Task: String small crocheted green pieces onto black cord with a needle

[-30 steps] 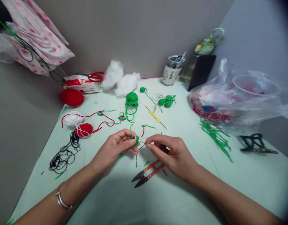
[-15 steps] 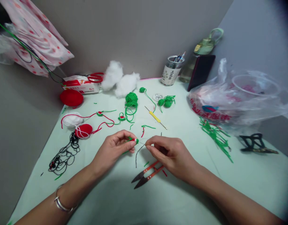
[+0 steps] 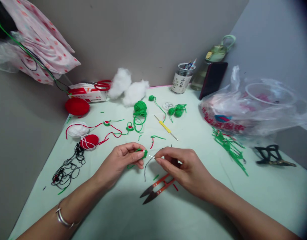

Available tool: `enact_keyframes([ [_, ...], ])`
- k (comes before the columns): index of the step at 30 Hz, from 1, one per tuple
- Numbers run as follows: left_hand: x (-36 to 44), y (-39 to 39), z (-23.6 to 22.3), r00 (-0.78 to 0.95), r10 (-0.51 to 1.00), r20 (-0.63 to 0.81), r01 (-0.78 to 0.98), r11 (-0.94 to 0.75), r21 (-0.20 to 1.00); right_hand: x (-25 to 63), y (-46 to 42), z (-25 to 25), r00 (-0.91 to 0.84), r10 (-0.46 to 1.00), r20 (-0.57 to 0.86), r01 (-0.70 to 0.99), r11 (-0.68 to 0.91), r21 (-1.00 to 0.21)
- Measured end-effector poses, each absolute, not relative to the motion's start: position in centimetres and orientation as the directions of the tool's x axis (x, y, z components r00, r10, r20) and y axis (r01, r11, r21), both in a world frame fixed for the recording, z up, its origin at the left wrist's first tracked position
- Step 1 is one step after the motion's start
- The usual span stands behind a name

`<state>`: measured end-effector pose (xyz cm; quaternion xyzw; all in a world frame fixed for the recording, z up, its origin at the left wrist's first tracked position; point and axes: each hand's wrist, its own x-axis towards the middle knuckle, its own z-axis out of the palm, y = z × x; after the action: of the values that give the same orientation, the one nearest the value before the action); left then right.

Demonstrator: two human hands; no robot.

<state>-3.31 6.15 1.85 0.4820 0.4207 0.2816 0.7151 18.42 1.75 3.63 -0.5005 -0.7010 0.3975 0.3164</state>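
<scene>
Between the thumb and fingers of my left hand [image 3: 127, 156] is a small crocheted piece [image 3: 144, 153] in green with white and a little red; green yarn hangs below it. My right hand [image 3: 182, 166] pinches a thin sewing needle [image 3: 151, 156], its tip pointing left at the piece with a small gap between. A black yarn strand [image 3: 145, 170] trails from near my right fingertips down to the table. Orange-handled thread snips [image 3: 157, 188] lie under and in front of my right hand, blades apart.
Beyond my hands lie a yellow-handled crochet hook [image 3: 165, 126], a green yarn ball [image 3: 140, 109] and white stuffing [image 3: 135, 92]. On the left are red yarn [image 3: 89, 141] and tangled black yarn [image 3: 68, 168]. Green yarn scraps [image 3: 228, 148] and a plastic bag [image 3: 223, 110] sit on the right.
The crocheted piece has turned slightly in my left fingers, showing less red. The needle stays pinched in my right hand; the whole view has shifted a little.
</scene>
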Motion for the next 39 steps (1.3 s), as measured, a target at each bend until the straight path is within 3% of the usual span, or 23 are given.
enact_keyframes([
  [30, -3.11, 5.84, 1.88, 0.488, 0.822, -0.295, 0.123, 0.269, 0.955, 18.08, 1.85, 3.61, -0.346, 0.933, 0.101, 0.528, 0.282, -0.801],
  [39, -2.99, 5.84, 2.06, 0.515, 0.801, -0.304, -0.061, 0.388, 0.920, 18.70, 2.54, 3.71, -0.318, 0.945, -0.077, 0.335, 0.036, -0.941],
])
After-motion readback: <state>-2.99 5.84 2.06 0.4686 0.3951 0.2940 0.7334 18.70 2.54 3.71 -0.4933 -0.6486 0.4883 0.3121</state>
